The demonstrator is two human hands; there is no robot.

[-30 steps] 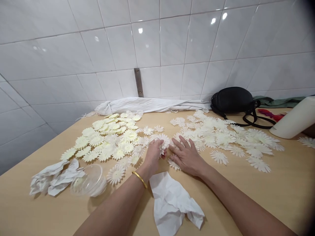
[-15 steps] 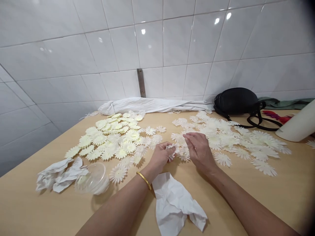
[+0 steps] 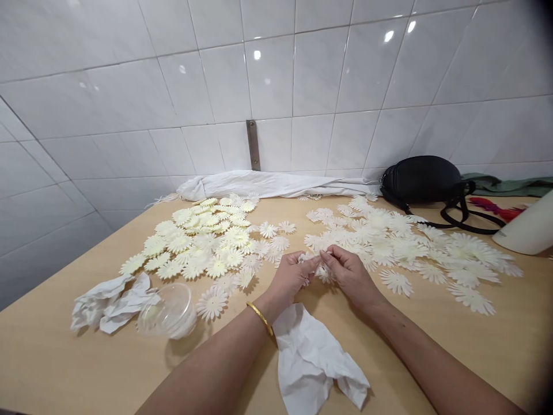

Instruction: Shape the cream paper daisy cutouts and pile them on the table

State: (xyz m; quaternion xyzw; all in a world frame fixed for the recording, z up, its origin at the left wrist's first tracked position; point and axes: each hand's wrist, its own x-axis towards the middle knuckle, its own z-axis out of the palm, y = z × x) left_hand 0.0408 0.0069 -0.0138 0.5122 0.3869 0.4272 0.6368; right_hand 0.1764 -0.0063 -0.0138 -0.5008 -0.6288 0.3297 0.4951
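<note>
The left hand (image 3: 290, 276) is half closed, its fingers curled around a small, bunched white petalled flower cut-out (image 3: 307, 260). The right hand (image 3: 352, 276) is partly closed too, its fingertips (image 3: 327, 256) pinching at the white petals from the other side, though the fingers hide exactly how much they hold. Both hands sit close together just above a light wooden desk (image 3: 73, 369), and a shiny gold bangle (image 3: 260, 319) circles the left wrist. A crumpled white paper tissue (image 3: 317, 360) lies just below the wrists. To the left spreads a heap of pale yellow daisy-shaped cut-outs (image 3: 201, 245), and to the right a looser spread of whiter daisy-shaped cut-outs (image 3: 397, 251) comes up beside the right hand. Further left, a clear plastic cup (image 3: 168, 311) lies on its side, touching a second crumpled white tissue (image 3: 114, 302). A long white folded cloth (image 3: 268, 184) runs along the white glazed tile wall (image 3: 276, 86), near a black bag with looped straps (image 3: 421, 180) and a white cylindrical roll (image 3: 529, 230)
</note>
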